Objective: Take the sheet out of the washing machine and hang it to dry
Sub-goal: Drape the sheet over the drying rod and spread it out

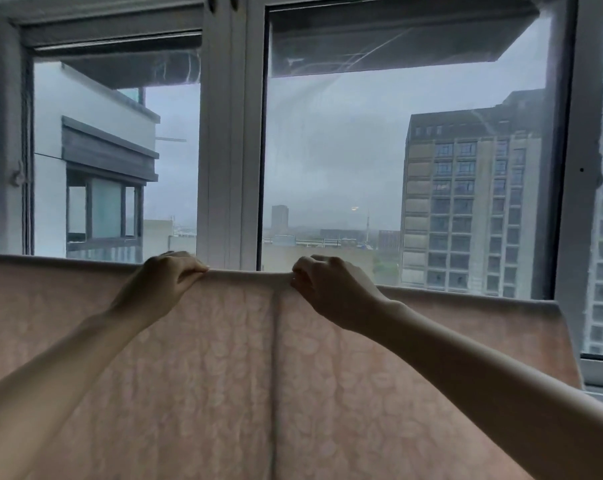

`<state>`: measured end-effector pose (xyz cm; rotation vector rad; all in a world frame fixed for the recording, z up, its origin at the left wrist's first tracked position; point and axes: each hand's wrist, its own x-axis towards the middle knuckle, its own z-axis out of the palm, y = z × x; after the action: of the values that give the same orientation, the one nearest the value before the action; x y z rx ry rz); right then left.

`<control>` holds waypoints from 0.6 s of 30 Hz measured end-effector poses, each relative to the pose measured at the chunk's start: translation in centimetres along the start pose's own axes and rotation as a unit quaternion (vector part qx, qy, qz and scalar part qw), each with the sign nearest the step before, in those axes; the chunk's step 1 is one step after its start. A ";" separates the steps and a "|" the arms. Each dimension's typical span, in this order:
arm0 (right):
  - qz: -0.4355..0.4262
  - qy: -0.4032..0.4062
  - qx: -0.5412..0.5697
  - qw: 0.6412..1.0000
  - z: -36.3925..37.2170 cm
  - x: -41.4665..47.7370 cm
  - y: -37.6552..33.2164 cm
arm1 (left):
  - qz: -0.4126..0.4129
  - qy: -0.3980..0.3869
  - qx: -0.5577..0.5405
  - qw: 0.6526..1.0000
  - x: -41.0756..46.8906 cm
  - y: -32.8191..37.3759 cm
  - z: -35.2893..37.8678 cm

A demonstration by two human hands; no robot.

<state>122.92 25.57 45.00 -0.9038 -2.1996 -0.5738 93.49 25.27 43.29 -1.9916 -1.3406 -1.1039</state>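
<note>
Your left hand (pixel 170 275) and right hand (pixel 322 289) both gripped the top edge of the pale pink sheet with a faint leaf-like pattern (pixel 206 368). Your fingers were curled over the fold, knuckles up. The two hands sat near each other at the middle of that edge, with a short stretch of cloth between them. Your bare forearms reached up to them from the lower corners of your view.

That sheet filled the lower half of what you saw. It hung spread out in front of the window. Its top edge ran almost level from the left border to a corner at the right, where the side edge sloped downward. Whatever carried it was hidden under the fold.

Behind it stood the large white-framed window (pixel 227 133), its thick upright post rising between two panes just above your hands. Through the right pane you had a grey multi-storey tower block (pixel 466 209) under an overcast sky. Through the left pane you had a white building with a dark glazed balcony (pixel 96 174). A strip of white window sill (pixel 601 372) showed at the lower right, past the sheet's side edge. A narrow vertical crease (pixel 276 375) ran down the sheet from just beside your right hand.
</note>
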 end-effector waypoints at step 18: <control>0.075 0.089 0.023 0.993 2.1 3.0 -4.5 | 0.013 0.046 -0.110 0.993 0.1 -1.4 0.5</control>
<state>117.11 25.18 45.21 -0.9458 -1.9596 -0.5090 92.38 26.26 43.10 -2.0766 -1.1873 -1.3637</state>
